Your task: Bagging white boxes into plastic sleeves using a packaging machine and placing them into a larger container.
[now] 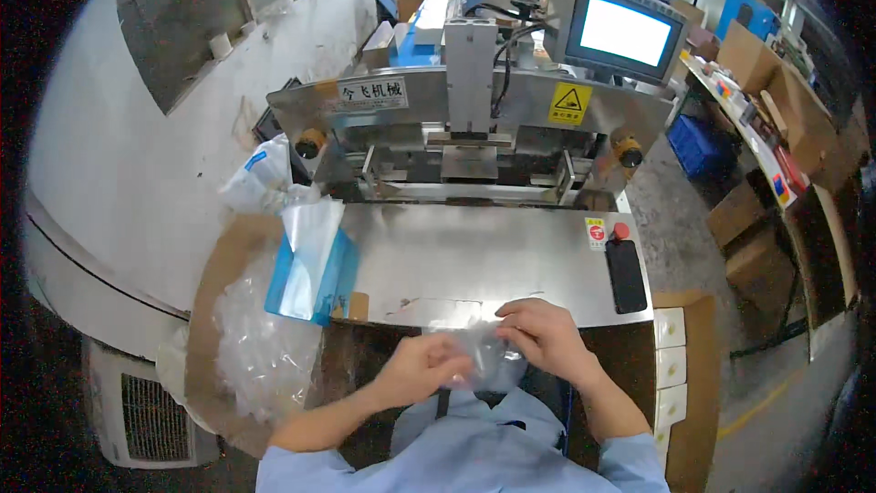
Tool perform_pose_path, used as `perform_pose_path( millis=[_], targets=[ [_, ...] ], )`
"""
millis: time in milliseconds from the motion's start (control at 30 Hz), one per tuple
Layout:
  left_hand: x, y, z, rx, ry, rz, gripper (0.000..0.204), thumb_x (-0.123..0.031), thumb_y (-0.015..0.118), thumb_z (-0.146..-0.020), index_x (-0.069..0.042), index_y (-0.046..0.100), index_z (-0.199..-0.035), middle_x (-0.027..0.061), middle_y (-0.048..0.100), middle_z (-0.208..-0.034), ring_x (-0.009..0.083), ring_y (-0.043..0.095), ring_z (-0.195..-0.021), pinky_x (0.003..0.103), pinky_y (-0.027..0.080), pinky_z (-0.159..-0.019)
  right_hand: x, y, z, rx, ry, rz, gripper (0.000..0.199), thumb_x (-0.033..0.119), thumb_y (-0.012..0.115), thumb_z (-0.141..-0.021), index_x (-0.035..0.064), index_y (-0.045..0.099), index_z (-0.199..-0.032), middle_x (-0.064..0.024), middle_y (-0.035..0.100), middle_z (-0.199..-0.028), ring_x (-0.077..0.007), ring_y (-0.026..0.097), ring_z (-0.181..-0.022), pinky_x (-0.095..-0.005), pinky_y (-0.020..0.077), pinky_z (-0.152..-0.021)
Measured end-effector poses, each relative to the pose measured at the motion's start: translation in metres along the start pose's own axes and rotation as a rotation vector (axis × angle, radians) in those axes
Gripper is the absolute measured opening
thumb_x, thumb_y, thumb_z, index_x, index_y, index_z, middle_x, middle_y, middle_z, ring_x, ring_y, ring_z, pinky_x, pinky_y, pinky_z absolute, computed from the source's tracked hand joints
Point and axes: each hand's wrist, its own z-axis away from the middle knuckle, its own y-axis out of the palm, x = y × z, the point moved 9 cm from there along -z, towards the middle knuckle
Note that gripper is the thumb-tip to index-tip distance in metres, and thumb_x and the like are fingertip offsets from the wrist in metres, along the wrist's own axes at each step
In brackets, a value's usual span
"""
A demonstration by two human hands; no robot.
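— Where is the clear plastic bag found in the head view?
— It is held between both hands, at six o'clock from the steel worktop, by the front edge. From the left hand it lies toward three o'clock, from the right hand toward eight; it is touched by both, so neither is nearer.
— And its long axis?
— That cannot be told; the film is crumpled and blurred.
— The pose?
— The bag is pinched by both hands, the left's fingertips aimed toward three o'clock, the right's bent toward nine.

Black phone; blue crate, apparently.
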Motion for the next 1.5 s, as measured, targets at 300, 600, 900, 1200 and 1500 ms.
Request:
perform_pose_path(
  millis=[300, 600, 900, 1200, 1500],
  targets=[
    [-0.051, 0.006, -0.006, -0.328, 0.770, -0.983, 0.050, -0.011, 0.071, -0.081, -0.003, 0.055, -0.128, 0.0193, 0.061, -0.126, 0.0343, 0.064, -0.098, 0.041, 0.052, -0.082, -0.001, 0.021, 0.017, 0.129, -0.137, 0.138, 0.014, 0.013, 0.074, -0.077, 0.0051, 0.064, -0.084, -0.0110, 0.064, -0.087, -0.0313, 0.063, -0.083, -0.0409, 0.0514, -0.075],
    [-0.007, 0.009, -0.052, 0.211, 0.387, -1.207, 0.018, -0.024, 0.062, -0.091, -0.007, 0.066, -0.095, 0.0148, 0.068, -0.089, 0.0361, 0.066, -0.085, 0.046, 0.053, -0.074, -0.036, 0.024, 0.037, 0.307, 0.001, 0.222, 0.008, 0.013, 0.071, -0.082, 0.0059, 0.067, -0.082, -0.0111, 0.062, -0.074, -0.0318, 0.061, -0.079, -0.0433, 0.0487, -0.083],
    [-0.038, -0.037, -0.065, 0.221, 0.153, -1.159, 0.024, -0.028, 0.052, -0.098, -0.006, 0.061, -0.098, 0.0195, 0.066, -0.085, 0.0402, 0.065, -0.083, 0.049, 0.050, -0.073, -0.063, 0.007, 0.007, 0.293, 0.048, -0.187, 0.010, 0.014, 0.072, -0.084, 0.0041, 0.070, -0.084, -0.0112, 0.067, -0.093, -0.0287, 0.064, -0.094, -0.0386, 0.0510, -0.083],
    [-0.022, -0.142, -0.203, 0.232, 0.186, -0.941, 0.029, -0.032, 0.059, -0.097, -0.004, 0.065, -0.096, 0.0049, 0.067, -0.083, 0.0158, 0.060, -0.076, 0.035, 0.050, -0.071, -0.202, 0.031, -0.076, 0.147, 0.276, 0.000, 0.023, 0.024, 0.068, -0.085, 0.0018, 0.072, -0.090, -0.0212, 0.069, -0.087, -0.0381, 0.066, -0.082, -0.0452, 0.0508, -0.075],
    [-0.049, -0.255, -0.349, 0.021, -0.097, -0.658, 0.032, -0.036, 0.074, -0.085, -0.007, 0.069, -0.099, 0.0023, 0.068, -0.090, 0.0122, 0.061, -0.076, 0.027, 0.048, -0.063, -0.264, 0.011, -0.187, 0.073, 0.308, 0.250, 0.018, 0.013, 0.060, -0.086, 0.0001, 0.070, -0.095, -0.0231, 0.068, -0.091, -0.0393, 0.067, -0.088, -0.0430, 0.0523, -0.078]
  ],
)
